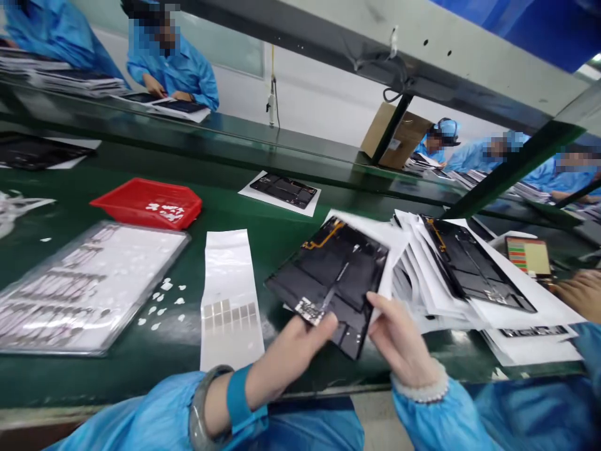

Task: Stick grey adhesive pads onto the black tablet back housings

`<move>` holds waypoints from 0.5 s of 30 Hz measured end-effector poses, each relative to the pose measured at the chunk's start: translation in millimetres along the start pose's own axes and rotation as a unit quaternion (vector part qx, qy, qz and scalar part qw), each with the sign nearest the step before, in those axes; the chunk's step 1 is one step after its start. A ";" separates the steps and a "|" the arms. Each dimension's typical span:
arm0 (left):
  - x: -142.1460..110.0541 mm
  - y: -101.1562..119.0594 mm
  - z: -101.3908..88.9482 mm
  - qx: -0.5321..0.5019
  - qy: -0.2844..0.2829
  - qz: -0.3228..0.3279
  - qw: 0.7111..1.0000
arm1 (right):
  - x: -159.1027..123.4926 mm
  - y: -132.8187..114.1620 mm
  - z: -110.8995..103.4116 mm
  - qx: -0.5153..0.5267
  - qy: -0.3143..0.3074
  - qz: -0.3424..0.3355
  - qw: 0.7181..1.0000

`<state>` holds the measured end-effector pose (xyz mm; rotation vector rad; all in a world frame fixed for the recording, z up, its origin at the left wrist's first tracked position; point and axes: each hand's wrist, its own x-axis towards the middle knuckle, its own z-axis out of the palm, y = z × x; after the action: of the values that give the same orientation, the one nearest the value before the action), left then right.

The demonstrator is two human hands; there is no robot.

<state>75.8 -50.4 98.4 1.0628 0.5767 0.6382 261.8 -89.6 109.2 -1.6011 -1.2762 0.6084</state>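
Tilted above the bench is an opened tablet housing (323,269), black inside, with an orange flex cable at its upper left and a small bare board at its lower left. My left hand (293,351) grips its near left edge, thumb on top. My right hand (399,335) pinches the right edge, fingers underneath. A white paper sheet (387,235) shows behind the housing; whether a hand holds it too, I cannot tell. To the right, another opened tablet housing (479,263) lies on a stack of white sheets (422,269).
Left of my hands lies a white strip with grey stickers (230,313). Farther left are a clear-covered board (136,263), a red tray (141,194) and white scraps (162,300). A tablet housing on paper (284,190) lies ahead. A co-worker's hand (580,294) is at right.
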 end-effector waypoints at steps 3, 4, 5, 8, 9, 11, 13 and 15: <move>-2.7 2.2 -12.2 -0.062 0.127 -0.029 0.989 | -15.7 14.2 31.3 0.309 -0.057 0.255 0.914; -4.0 1.6 -18.1 -0.072 0.140 -0.043 0.987 | -20.8 16.8 32.9 0.365 -0.066 0.317 0.873; -5.4 0.2 -24.6 -0.077 0.149 -0.055 0.984 | -25.6 18.5 30.4 0.382 -0.075 0.355 0.850; -7.5 -4.3 -44.8 -0.061 0.184 -0.068 0.979 | -35.2 21.2 5.1 0.292 -0.196 0.394 0.849; -7.2 -4.7 -51.0 -0.048 0.190 -0.075 0.978 | -35.8 22.5 -5.9 0.218 -0.249 0.378 0.865; -4.6 -3.2 -61.2 -0.013 0.180 -0.095 0.979 | -32.7 27.1 -24.8 0.014 -0.251 0.279 0.927; -0.2 0.4 -67.2 0.017 0.153 -0.122 0.980 | -24.9 33.5 -32.4 -0.183 -0.122 0.084 0.972; 5.1 4.0 -69.3 0.031 0.143 -0.138 0.980 | -15.6 40.0 -25.5 -0.297 -0.046 -0.129 0.945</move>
<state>29.9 -3.5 75.3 0.9312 0.9820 0.5326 295.8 -113.1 81.1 -1.8474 -1.8224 0.1300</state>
